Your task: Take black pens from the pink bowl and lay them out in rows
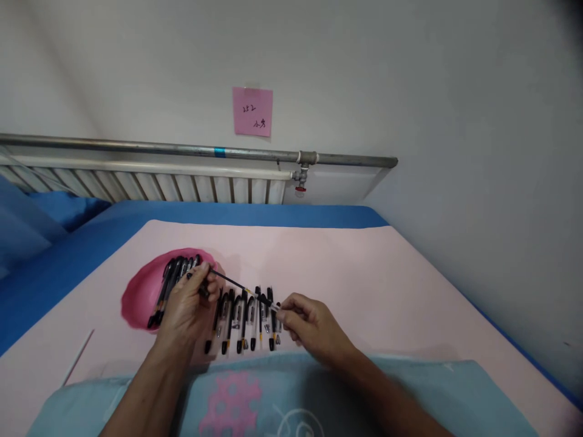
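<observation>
My left hand (183, 303) pinches the end of a thin black pen refill (230, 281), and a black piece, perhaps a pen cap, shows between its lower fingers. The refill slants down to the right, its yellowish tip end reaching the black grip of a clear pen barrel (274, 306). My right hand (314, 321) grips that barrel between thumb and fingers. Beneath both hands, several pen parts (243, 325) lie in a row: barrels with black ends, caps and small metal tips. To the left, assembled-looking black pens (170, 285) rest in a pink bowl (136, 300), partly behind my left hand.
A pink sheet (364, 273) covers the table over a blue cloth (273, 213). A thin white stick (77, 358) lies at the left. Light-blue patterned fabric (437, 388) covers the near edge. Behind stand a radiator (182, 188), a pipe and a red-handled valve (300, 190).
</observation>
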Demonstrator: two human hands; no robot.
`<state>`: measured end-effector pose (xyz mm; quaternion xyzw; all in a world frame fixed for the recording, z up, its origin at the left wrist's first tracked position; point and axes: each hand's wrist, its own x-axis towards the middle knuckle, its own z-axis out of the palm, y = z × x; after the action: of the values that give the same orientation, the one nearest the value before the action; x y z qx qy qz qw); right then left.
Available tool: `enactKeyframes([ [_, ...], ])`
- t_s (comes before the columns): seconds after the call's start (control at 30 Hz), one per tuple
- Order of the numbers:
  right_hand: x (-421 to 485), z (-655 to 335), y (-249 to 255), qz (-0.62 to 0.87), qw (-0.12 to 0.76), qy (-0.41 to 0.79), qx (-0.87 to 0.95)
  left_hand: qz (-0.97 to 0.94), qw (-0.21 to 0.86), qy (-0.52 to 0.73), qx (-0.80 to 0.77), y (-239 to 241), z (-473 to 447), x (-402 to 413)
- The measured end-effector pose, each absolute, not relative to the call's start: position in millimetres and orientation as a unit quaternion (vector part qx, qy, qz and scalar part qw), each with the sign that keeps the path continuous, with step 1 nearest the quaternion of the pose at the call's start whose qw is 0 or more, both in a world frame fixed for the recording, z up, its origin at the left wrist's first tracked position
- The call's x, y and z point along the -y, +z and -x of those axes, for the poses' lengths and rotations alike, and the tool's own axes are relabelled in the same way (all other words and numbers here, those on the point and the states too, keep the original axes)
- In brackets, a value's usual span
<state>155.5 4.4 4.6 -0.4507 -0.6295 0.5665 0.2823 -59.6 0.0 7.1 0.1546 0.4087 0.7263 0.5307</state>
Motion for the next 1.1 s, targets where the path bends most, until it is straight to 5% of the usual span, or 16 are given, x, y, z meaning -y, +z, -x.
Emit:
enactKeyframes([
  [0.2,-21.5,-174.3,7.5,0.485,0.323,0.429,0.69,-0.133,0.523,0.735,-0.41,5.9,78.2,-2.6],
  [0.33,-28.9,-180.2,7.7,0.54,0.246,0.321,0.738,-0.144,0.534,0.721,-0.418,6.9,71.3,-0.5],
  [0.57,-29.8,-169.2,-12.1,0.578,0.155,0.33,0.73,-0.158,0.547,0.702,-0.427,10.4,61.6,2.6],
  [1.1,-26.7,-157.1,-23.3,0.533,0.158,0.329,0.763,-0.18,0.547,0.68,-0.454,14.8,51.7,5.5],
])
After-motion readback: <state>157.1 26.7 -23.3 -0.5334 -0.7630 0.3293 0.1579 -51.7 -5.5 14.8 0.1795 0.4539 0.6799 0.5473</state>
